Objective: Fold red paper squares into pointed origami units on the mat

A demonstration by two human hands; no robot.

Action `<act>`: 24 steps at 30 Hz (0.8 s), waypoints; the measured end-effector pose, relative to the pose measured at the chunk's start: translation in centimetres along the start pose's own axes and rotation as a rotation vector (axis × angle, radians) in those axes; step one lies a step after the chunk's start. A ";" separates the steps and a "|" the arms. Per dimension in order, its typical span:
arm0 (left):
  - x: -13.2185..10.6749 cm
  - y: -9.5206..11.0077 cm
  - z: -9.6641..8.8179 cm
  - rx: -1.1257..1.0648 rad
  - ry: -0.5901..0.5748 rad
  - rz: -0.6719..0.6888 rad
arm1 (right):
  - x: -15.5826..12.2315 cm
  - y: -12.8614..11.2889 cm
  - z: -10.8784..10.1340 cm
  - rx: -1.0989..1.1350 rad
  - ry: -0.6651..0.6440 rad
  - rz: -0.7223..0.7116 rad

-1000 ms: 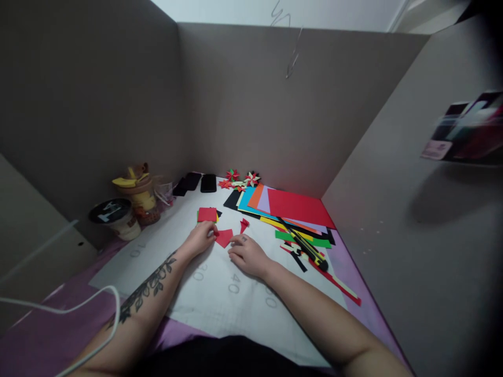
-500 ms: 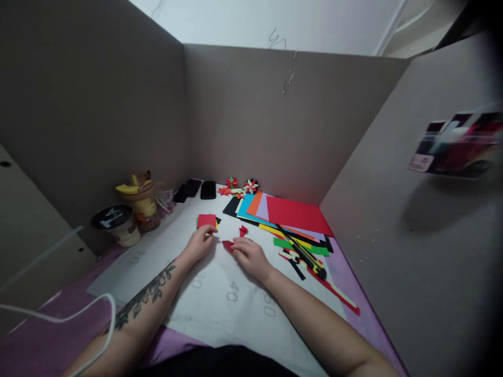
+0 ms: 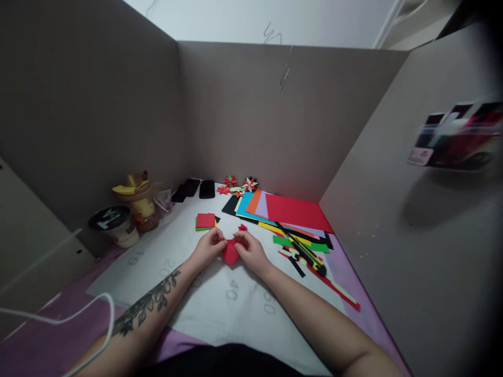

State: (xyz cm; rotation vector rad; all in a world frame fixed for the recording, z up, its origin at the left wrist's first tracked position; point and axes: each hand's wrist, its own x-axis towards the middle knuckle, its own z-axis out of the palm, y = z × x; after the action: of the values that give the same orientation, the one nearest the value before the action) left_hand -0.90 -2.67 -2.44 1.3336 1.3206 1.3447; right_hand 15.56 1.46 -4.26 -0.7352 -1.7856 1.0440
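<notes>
Grey partition walls (image 3: 275, 120) on three sides, dim light, purple-covered table (image 3: 188, 337), pale surface beyond (image 3: 275, 21), perhaps a wall.

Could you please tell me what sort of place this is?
It looks like a small papercraft workspace, perhaps a cubicle: grey partitions stand around coloured paper sheets and folded paper stars.
</notes>
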 end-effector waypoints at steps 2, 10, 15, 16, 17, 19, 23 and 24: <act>0.3 -0.3 -0.4 -0.053 0.101 -0.026 | 0.0 0.0 -0.2 0.008 0.036 -0.034; 0.1 -0.1 -0.2 -0.317 0.128 -0.245 | 0.2 -0.2 0.0 -0.043 0.031 -0.079; -0.4 0.4 0.1 -0.172 0.057 -0.229 | 0.3 -0.2 -0.4 0.065 0.104 0.020; -0.4 0.5 0.1 -0.101 0.053 -0.190 | 0.3 -0.2 -0.4 0.105 0.105 0.046; -0.5 0.7 0.0 -0.030 0.056 -0.144 | 0.3 -0.3 -0.4 0.145 0.103 0.074; -0.6 1.1 0.0 0.086 0.080 -0.065 | 0.4 -0.6 -0.4 0.216 0.105 0.122; -0.7 1.6 0.1 0.189 0.130 -0.019 | 0.4 -1.0 -0.2 0.309 0.148 0.186; -0.8 1.7 0.2 0.200 0.133 -0.017 | 0.4 -1.1 -0.2 0.331 0.159 0.197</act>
State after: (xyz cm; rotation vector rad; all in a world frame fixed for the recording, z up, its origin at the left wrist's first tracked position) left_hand -0.42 -3.62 -0.94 1.3807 1.5874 1.3367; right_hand 15.48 1.36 -3.12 -0.7728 -1.3811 1.3332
